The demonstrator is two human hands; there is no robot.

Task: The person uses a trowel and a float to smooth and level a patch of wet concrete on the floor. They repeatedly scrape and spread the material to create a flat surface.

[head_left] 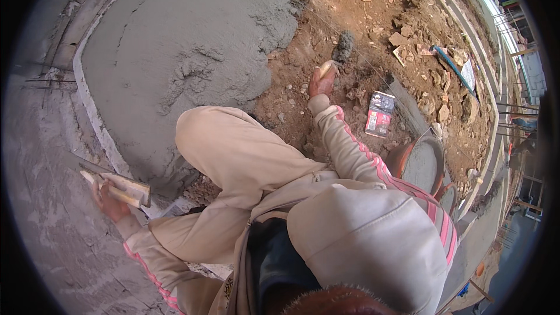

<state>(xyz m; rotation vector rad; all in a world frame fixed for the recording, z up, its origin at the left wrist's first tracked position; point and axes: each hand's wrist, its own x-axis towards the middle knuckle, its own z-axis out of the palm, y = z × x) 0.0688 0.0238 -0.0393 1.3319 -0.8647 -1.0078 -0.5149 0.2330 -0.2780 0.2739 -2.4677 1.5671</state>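
My left hand (pixel 107 199) is closed around the grip of a plastering float (pixel 133 188) at the lower left. The float is held over the grey surface beside the pale form edge. Out ahead, my right hand (pixel 321 82) grips the pale handle of a trowel (pixel 328 68). A lump of grey mortar (pixel 344 46) lies just past that hand and seems to cover the trowel's blade. Wet grey concrete (pixel 192 29) spreads across the upper left, smooth at the back and rough along its near right side. Bare brown soil lies beneath my right hand.
A red-and-black packet (pixel 380 114) lies on soil right of my right hand. Near my right elbow stands an orange bucket (pixel 421 166) of grey mix. Broken rubble (pixel 443 93) and a blue-edged tool (pixel 457 70) lie farther right. A thin string crosses the soil.
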